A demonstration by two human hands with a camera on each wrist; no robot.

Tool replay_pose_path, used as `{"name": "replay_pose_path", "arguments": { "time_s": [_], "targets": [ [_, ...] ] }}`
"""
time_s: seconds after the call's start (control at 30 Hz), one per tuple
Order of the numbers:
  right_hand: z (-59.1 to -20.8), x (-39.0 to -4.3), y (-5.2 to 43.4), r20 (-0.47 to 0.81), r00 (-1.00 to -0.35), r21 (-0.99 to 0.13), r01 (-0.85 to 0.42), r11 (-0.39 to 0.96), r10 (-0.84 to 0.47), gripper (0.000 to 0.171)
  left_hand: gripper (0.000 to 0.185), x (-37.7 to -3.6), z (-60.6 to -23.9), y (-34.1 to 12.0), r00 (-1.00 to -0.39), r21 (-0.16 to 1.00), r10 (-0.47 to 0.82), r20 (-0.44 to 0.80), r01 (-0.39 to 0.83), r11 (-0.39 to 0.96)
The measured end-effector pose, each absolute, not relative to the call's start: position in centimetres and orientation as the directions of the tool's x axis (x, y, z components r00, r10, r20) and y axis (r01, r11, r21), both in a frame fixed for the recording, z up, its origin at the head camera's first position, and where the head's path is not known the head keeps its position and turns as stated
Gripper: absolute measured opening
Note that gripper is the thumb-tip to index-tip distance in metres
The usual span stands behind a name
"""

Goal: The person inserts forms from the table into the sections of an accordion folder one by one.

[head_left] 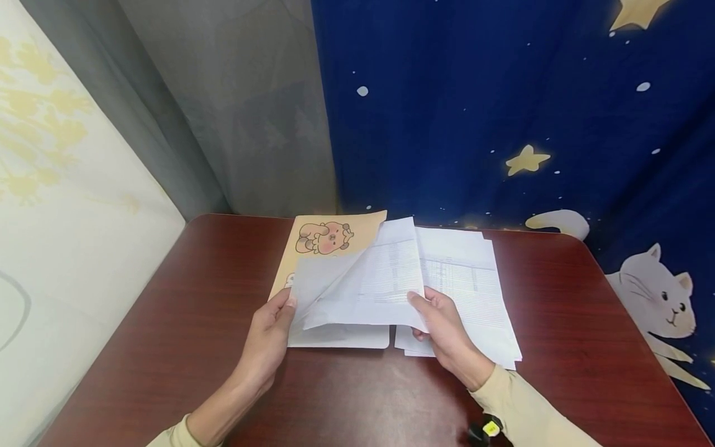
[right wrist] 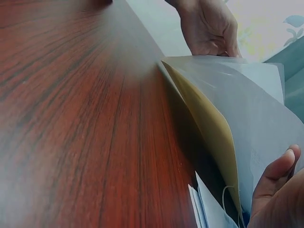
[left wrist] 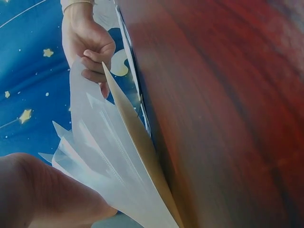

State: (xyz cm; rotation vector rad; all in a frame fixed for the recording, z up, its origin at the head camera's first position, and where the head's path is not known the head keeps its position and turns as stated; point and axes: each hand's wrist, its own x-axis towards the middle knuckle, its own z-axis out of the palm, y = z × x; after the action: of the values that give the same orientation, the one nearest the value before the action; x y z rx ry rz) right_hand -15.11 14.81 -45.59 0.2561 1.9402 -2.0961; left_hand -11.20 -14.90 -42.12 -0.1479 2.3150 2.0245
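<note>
A folder point(head_left: 285, 254) with a yellow cover, printed with a cartoon animal, lies at the middle of the table, its clear plastic sleeves point(left wrist: 102, 142) partly raised. At its left edge, my left hand point(head_left: 264, 341) pinches the sleeves between thumb and fingers. My right hand point(head_left: 449, 329) grips the lower right corner of a printed paper sheet point(head_left: 385, 273), thumb on top. That sheet slants across the folder, its left part overlapping a sleeve; whether it is inside cannot be told. In the right wrist view, the folder's yellow cover point(right wrist: 206, 118) bends upward beneath the sleeves.
Right of the folder lies a loose stack of printed sheets point(head_left: 475, 292), partly under my right hand. The dark red wooden table point(head_left: 335, 397) ends at a grey curtain point(head_left: 251, 112) and a blue starry curtain point(head_left: 447, 112). A small black object point(head_left: 479, 433) sits by the right sleeve.
</note>
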Motion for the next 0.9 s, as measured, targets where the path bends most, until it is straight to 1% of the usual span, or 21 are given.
{"name": "replay_pose_path", "arguments": {
  "time_s": [0.53, 0.9],
  "targets": [
    [-45.5, -15.2, 12.8, -0.298, -0.951, -0.946, 0.306, -0.103, -0.084, 0.037, 0.041, -11.3, -42.0, -14.8, -0.990, 0.984, -0.023, -0.136, -0.137, 0.115],
    [-45.6, -15.4, 11.6, -0.278, -0.957, -0.951, 0.287, -0.114, -0.087, 0.038, 0.040, -11.3, -42.0, -14.8, -0.992, 0.984, -0.030, -0.123, -0.126, 0.127]
  ]
}}
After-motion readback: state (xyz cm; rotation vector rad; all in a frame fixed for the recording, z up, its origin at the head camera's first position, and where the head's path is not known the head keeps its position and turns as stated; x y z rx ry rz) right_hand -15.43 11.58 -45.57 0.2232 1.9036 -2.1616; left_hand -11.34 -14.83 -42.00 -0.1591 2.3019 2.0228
